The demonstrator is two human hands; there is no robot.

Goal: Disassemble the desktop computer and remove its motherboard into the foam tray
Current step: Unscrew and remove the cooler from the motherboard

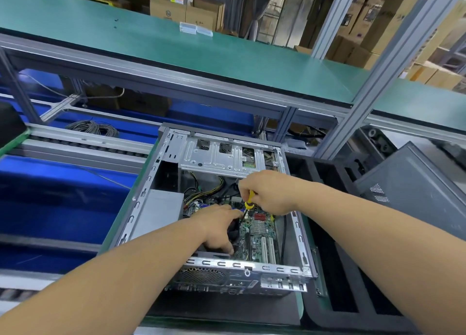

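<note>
While the case lies open on its side on the table, both hands work inside it. Only one view, the head camera.

Head view:
- Motherboard sits in the floor of the case, not yet lifted. White slots toward the near edge, red part near the middle, cable bundle at the far left corner of the board.
- Right hand: fingers curled round the yellow handle of a screwdriver, shaft pointing down at the board. Tip hidden behind the left hand's fingers; cannot tell if it is seated in a screw.
- Left hand: lies over the dark fan on the board, fingers stretched toward the screwdriver shaft, thumb down near the case's near wall. Looks like steadying, not gripping; contact with the shaft unclear.
- Foam tray, black with deep slots, just beside the case on the right. Grey side panel leans beyond it.
- Green shelf above; cardboard boxes behind.

Judgement: step in hand is undoing a board screw. To do it well, keep the driver upright over the screw, press down before turning so the tip does not slip onto the board, and let the left fingers guide the shaft low. Cables likely need unplugging before any lift.
</note>
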